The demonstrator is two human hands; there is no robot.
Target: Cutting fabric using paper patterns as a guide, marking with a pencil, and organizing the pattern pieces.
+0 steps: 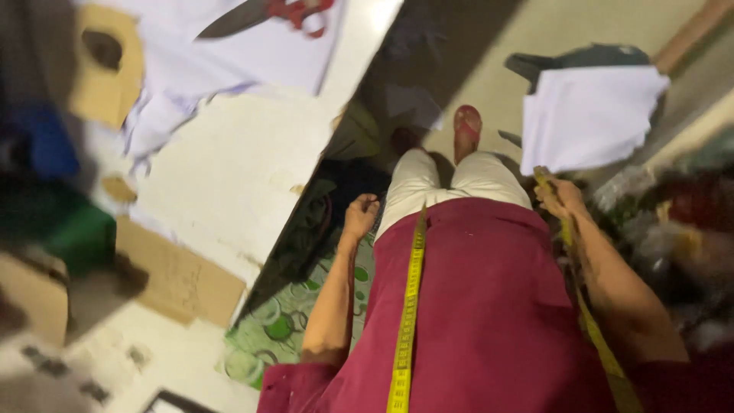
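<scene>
White worktable [229, 176] fills the frame from 9 to 12 o'clock, with white fabric [229, 53] spread at its far end. Person's maroon tunic [489, 306] takes up 5 to 6 o'clock; cream trousers [443, 180] and a red sandal [467, 126] show beyond it at centre. Stack of white cloth pieces [589, 115] sits at 2 o'clock, on something dark. Brown cardboard pieces [180, 279] lie on the table at 8 o'clock, another [107, 69] at 10. Green patterned sheet [294, 306] lies under the table edge at 7 o'clock. Red-handled scissors [267, 14] rest on the fabric at 12 o'clock.

Yellow measuring tape [409, 306] hangs round the neck: one tail runs straight down the tunic front, the other follows the right forearm. Right hand [560, 197] at 3 o'clock, fingers curled round that tail just below the cloth stack's lower corner; the tape passes through the grip. Left hand [361, 214] at centre, closed in a loose fist, holding nothing visible; near tail hangs just beside it at its 3 o'clock, not touching.
</scene>
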